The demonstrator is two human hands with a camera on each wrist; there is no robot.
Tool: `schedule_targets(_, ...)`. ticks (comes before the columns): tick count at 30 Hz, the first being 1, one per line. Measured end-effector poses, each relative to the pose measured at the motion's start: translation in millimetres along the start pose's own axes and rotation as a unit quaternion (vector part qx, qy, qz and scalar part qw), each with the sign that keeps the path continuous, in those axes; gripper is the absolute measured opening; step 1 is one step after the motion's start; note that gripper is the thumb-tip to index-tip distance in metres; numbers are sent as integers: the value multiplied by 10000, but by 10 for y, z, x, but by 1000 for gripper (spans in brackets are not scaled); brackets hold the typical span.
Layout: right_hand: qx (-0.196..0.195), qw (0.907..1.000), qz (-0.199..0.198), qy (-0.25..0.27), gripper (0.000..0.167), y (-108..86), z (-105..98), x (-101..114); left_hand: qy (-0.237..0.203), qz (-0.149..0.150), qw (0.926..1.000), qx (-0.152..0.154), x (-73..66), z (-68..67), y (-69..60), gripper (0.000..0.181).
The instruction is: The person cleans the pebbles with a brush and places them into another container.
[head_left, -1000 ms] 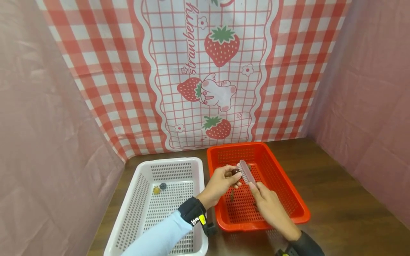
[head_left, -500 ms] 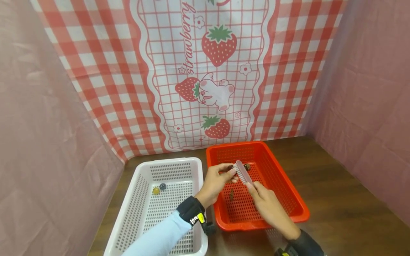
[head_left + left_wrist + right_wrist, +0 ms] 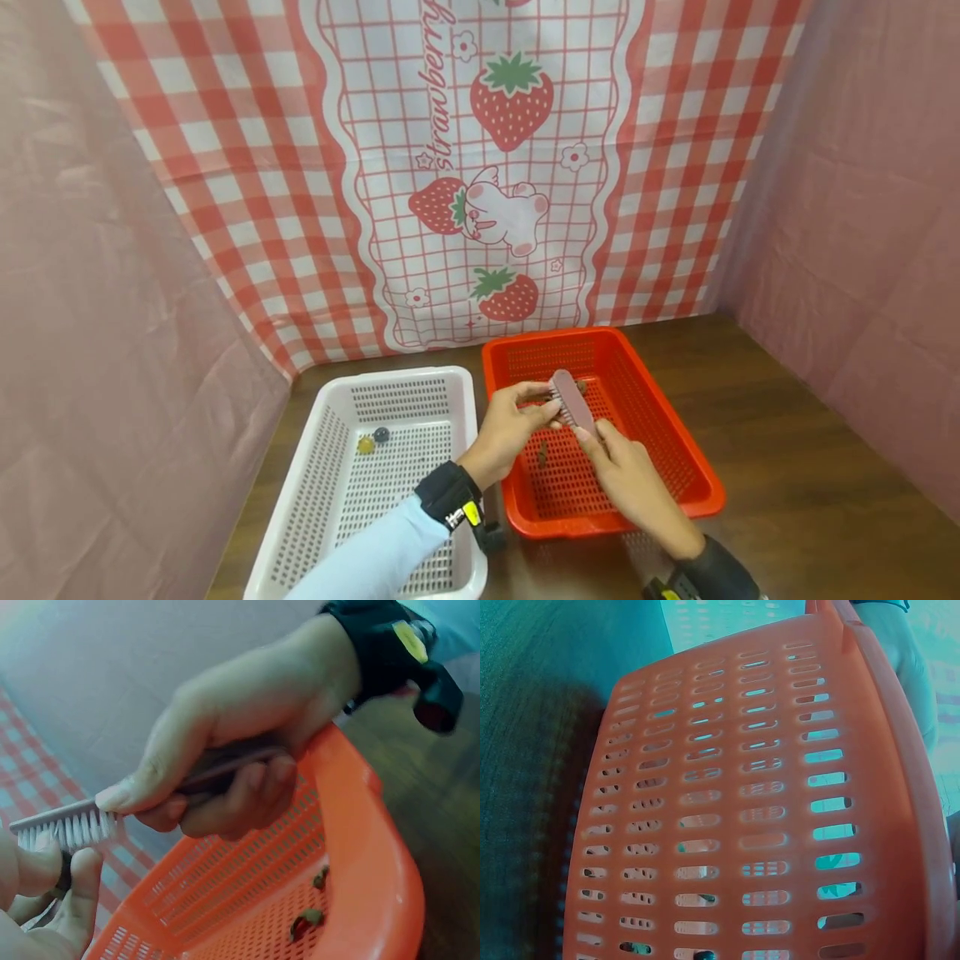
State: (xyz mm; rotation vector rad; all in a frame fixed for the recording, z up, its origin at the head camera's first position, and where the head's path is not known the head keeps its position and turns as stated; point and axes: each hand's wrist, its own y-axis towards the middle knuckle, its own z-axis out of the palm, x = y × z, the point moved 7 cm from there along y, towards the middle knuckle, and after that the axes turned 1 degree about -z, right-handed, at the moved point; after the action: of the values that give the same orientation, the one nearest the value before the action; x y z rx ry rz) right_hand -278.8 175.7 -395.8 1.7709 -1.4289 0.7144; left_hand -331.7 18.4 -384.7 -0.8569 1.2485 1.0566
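My right hand grips the handle of a pinkish-mauve scrub brush with pale bristles, over the red basket. Thumb and fingers of my left hand pinch a small dark object; its kind cannot be told. In the left wrist view the bristles touch or nearly touch the left fingertips and that object. The brush hides most of it in the head view. The basket's slotted side wall fills most of the right wrist view, so the right hand's work is hidden there.
Small brown lumps lie on the red basket's floor. Left of it stands a white basket holding a yellow ball and a dark grey ball. Both baskets sit on a brown wooden table before a checked strawberry cloth.
The brush has shifted slightly to and fro against the left fingertips and turned so more of its back shows. The dark object, visible a second ago, is now behind the brush.
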Motion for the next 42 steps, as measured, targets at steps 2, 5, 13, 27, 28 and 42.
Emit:
schedule_targets(2,-5,10000,21,-4,35,-2,-2,-14,60,-19,9999,95,5,18,-6,34)
schedule_targets(5,-27,9999,131,76,35,-12,-11,-30,180,-51,9988,461,26,99,-21,31)
schedule_targets(13,6,9999,88,76,33,-3,-4,-10,-223,254,9992,211,3,31,0,31)
schedule_targets(27,-52,10000,27,27,33,5,8,21,264,206,9983,479,6,61,-31,26)
schedule_targets(28,-80,10000,41,15,33,5,1,19,375,149,9971,643,20,93,-35,25)
schedule_targets(42,-34,9999,151,71,34,13,-18,21,126,-32,9975,698,39,135,-43,25)
